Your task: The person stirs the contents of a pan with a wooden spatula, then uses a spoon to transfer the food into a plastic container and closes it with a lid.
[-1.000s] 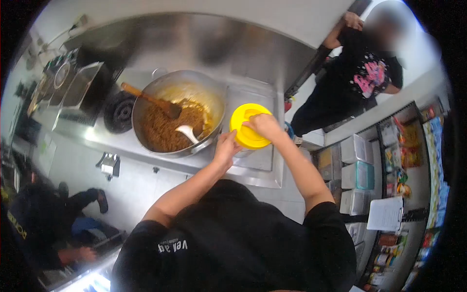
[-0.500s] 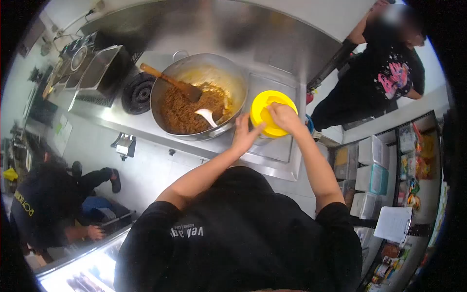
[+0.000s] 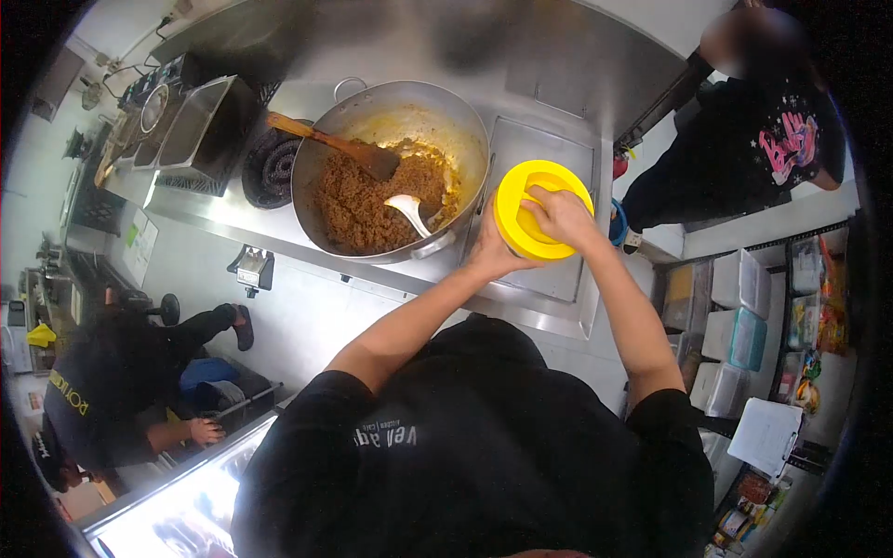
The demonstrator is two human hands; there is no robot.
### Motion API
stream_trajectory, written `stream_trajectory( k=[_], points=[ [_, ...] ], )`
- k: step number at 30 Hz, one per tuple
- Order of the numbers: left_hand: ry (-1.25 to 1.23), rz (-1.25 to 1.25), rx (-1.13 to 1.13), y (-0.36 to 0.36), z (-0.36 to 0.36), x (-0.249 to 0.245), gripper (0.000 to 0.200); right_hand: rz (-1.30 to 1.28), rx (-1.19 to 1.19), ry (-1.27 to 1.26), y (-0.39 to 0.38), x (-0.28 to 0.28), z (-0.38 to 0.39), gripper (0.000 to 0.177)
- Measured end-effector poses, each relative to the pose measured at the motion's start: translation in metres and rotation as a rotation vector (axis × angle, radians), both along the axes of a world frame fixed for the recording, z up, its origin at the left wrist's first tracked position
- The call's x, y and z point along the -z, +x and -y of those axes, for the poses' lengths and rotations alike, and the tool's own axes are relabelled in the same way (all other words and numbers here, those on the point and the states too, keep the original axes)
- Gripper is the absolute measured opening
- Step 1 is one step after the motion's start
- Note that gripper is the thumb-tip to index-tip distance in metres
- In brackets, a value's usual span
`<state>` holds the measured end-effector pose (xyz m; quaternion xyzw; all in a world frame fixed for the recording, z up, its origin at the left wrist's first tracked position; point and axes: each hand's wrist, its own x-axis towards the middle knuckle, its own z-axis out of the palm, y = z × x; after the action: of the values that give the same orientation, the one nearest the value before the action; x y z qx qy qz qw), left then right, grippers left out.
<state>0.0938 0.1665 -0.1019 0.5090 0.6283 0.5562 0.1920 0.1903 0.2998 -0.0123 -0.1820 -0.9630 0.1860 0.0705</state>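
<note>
Yellow lid [image 3: 542,221]: right hand [image 3: 558,216] still clamped on top; left hand [image 3: 493,251] now grips its edge.

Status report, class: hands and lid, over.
Right hand atop yellow lid. Left hand grips its rim. Metal pot close beside, not blocking.

pot [image 3: 372,121] crowding left, counter [image 3: 549,149] beyond — free

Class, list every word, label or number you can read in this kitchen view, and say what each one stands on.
"ven aq": white print on the wearer's black shirt; the smaller line above it is unreadable.
"RO": yellow letters on the crouching person's black top; rest unclear.
Pink print on the standing person's shirt: too blurred.
Shelf packets: too small.
On the yellow lid: none.
</note>
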Motion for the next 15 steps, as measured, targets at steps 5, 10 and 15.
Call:
stream_trajectory(
  k=[5,10,15],
  points=[
    [0.024,0.035,-0.01,0.003,-0.008,0.007,0.129,-0.03,0.114,0.03,-0.002,0.003,0.01,0.032],
    [0.061,0.019,0.037,0.006,-0.017,0.004,0.124,-0.068,0.24,0.02,0.001,0.009,0.004,0.033],
    [-0.02,-0.021,-0.051,0.025,-0.014,0.001,0.133,-0.054,0.13,0.004,0.011,0.0,-0.01,0.035]
  ],
)
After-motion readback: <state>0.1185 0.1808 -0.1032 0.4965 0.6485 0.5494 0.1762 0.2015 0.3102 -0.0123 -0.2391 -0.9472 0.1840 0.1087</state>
